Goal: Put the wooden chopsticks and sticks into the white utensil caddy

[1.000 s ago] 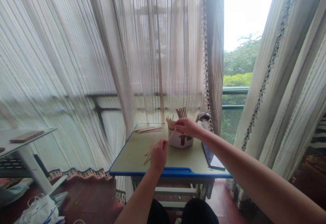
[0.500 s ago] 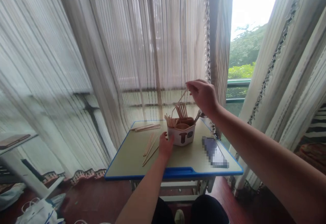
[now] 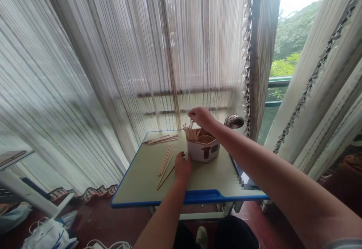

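Note:
A white holder (image 3: 204, 150) with dark markings stands on a small blue-rimmed table (image 3: 169, 198); several thin wooden sticks (image 3: 191, 133) stand in its left compartment. My right hand (image 3: 200, 117) is above that compartment, fingers pinched on a stick whose lower end is among the others. My left hand (image 3: 183, 167) rests on the table against the holder's left side, fingers curled. More loose sticks (image 3: 165, 164) lie on the table just left of my left hand, and another bunch (image 3: 160, 139) lies at the far edge.
A metal ladle (image 3: 234, 121) sticks up behind the holder. A blurred flat device (image 3: 243, 181) lies at the table's right edge. Sheer curtains hang close behind the table. A white side table (image 3: 17, 183) and bags (image 3: 45, 235) are at the lower left.
My right hand, raised high with a stick half a second ago, has come down to the holder's left compartment. My left hand moved from the loose sticks to the holder's side. The view has shifted.

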The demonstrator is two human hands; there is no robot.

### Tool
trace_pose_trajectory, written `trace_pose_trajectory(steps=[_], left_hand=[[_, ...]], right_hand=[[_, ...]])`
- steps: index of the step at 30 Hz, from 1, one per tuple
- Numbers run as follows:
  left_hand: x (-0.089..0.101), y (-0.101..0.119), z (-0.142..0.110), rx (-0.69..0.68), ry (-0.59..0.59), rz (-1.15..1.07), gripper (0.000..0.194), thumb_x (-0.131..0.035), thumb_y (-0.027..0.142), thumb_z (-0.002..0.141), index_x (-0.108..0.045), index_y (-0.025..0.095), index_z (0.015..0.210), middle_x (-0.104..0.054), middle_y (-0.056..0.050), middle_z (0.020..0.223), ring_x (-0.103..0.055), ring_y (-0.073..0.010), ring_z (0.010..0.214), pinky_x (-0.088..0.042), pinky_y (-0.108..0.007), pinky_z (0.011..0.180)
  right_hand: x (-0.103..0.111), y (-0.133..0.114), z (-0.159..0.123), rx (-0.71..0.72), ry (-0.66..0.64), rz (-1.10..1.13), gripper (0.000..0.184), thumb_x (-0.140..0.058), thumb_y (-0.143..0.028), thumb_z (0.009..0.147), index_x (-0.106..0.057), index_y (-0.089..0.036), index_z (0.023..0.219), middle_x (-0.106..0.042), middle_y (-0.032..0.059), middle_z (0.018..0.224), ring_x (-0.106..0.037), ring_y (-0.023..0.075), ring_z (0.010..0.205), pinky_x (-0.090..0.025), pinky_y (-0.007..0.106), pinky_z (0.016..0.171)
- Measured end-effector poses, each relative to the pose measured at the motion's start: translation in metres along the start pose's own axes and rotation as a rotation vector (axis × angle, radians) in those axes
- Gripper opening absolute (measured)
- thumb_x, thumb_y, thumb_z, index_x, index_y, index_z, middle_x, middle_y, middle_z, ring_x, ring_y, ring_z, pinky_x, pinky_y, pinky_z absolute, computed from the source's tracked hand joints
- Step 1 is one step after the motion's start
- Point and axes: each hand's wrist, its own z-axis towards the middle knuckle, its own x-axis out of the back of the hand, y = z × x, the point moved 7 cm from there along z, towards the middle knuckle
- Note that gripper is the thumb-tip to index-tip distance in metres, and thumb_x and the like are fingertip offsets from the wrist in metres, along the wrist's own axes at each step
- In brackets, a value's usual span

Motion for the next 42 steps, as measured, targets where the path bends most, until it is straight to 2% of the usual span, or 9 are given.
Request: trace_pose_trajectory(steps=[6, 10, 16, 19, 26, 30, 35, 39, 42], left_hand=[[-0.002, -0.002, 0.002, 0.007, 0.008, -0.001, 0.028, -0.048, 0.031, 0.081, -0.047, 0.016, 0.104, -0.057, -0.01, 0.104, -0.057, -0.0164, 0.089, -0.044, -0.029, 0.08], [0.0, 0.002, -0.001, 0.004, 0.016, 0.023, 0.028, -0.049, 0.029, 0.08, -0.048, 0.015, 0.104, -0.057, -0.01, 0.105, -0.056, -0.0167, 0.092, -0.043, -0.029, 0.081], [0.039, 0.015, -0.014, -0.044, 0.165, 0.279, 0.027, -0.044, 0.018, 0.079, -0.055, 0.015, 0.104, -0.056, -0.011, 0.107, -0.048, -0.0219, 0.105, -0.035, -0.035, 0.092], [0.054, 0.009, -0.019, -0.026, 0.133, 0.539, 0.025, -0.049, 0.025, 0.078, -0.061, 0.012, 0.095, -0.056, -0.015, 0.104, -0.047, -0.0288, 0.101, -0.037, -0.042, 0.085], [0.049, 0.004, -0.025, -0.138, 0.07, 0.808, 0.029, -0.037, 0.009, 0.082, -0.065, 0.013, 0.084, -0.059, -0.013, 0.088, -0.049, -0.0264, 0.092, -0.036, -0.039, 0.075], [0.059, 0.009, -0.028, -0.19, 0.207, 0.717, 0.023, -0.039, 0.018, 0.086, -0.062, 0.013, 0.086, -0.058, -0.012, 0.088, -0.05, -0.0255, 0.088, -0.036, -0.039, 0.074], [0.08, 0.01, -0.032, -0.341, 0.425, 0.355, 0.02, -0.042, 0.029, 0.088, -0.058, 0.017, 0.085, -0.06, -0.008, 0.091, -0.052, -0.0204, 0.087, -0.039, -0.036, 0.078], [0.093, 0.013, -0.041, -0.469, 0.571, 0.142, 0.017, -0.043, 0.027, 0.088, -0.055, 0.016, 0.089, -0.058, -0.009, 0.092, -0.052, -0.0189, 0.092, -0.041, -0.035, 0.083], [0.095, 0.016, -0.046, -0.522, 0.597, 0.085, 0.014, -0.044, 0.024, 0.088, -0.054, 0.016, 0.092, -0.057, -0.01, 0.092, -0.052, -0.0186, 0.093, -0.042, -0.034, 0.083]], right_hand=[[-0.04, 0.011, 0.01, -0.052, -0.148, -0.027, 0.02, -0.056, -0.021, 0.074, -0.073, -0.016, 0.083, -0.07, 0.0071, 0.078, -0.062, 0.0158, 0.072, -0.043, 0.022, 0.067], [-0.046, 0.011, 0.011, -0.077, -0.187, -0.036, 0.026, -0.051, -0.029, 0.078, -0.073, -0.017, 0.085, -0.07, 0.008, 0.076, -0.061, 0.0167, 0.069, -0.043, 0.024, 0.062], [-0.018, -0.002, -0.001, -0.036, 0.015, -0.017, 0.031, -0.048, -0.028, 0.079, -0.07, -0.017, 0.097, -0.07, 0.0084, 0.088, -0.062, 0.0194, 0.081, -0.043, 0.025, 0.07], [-0.002, -0.014, -0.014, 0.018, 0.131, 0.021, 0.032, -0.048, -0.027, 0.079, -0.067, -0.019, 0.103, -0.07, 0.0064, 0.09, -0.062, 0.0179, 0.079, -0.044, 0.026, 0.072], [0.007, -0.039, -0.032, 0.095, 0.196, 0.117, 0.032, -0.045, -0.022, 0.08, -0.065, -0.019, 0.104, -0.069, 0.0051, 0.088, -0.062, 0.0162, 0.078, -0.044, 0.026, 0.071], [-0.006, -0.045, -0.037, 0.077, 0.034, 0.066, 0.028, -0.045, -0.018, 0.078, -0.068, -0.017, 0.093, -0.069, 0.0075, 0.088, -0.061, 0.0178, 0.08, -0.044, 0.026, 0.069], [-0.03, -0.045, -0.048, 0.007, -0.28, -0.028, 0.022, -0.052, -0.022, 0.075, -0.07, -0.016, 0.087, -0.069, 0.0083, 0.084, -0.061, 0.0188, 0.075, -0.044, 0.025, 0.062], [-0.043, -0.053, -0.058, 0.098, -0.312, -0.063, 0.03, -0.057, -0.024, 0.074, -0.066, -0.017, 0.102, -0.067, 0.0086, 0.101, -0.06, 0.0207, 0.091, -0.044, 0.026, 0.073], [-0.047, -0.064, -0.064, 0.184, -0.312, -0.065, 0.025, -0.054, -0.022, 0.077, -0.068, -0.017, 0.097, -0.068, 0.0068, 0.093, -0.061, 0.0181, 0.086, -0.043, 0.024, 0.072]])
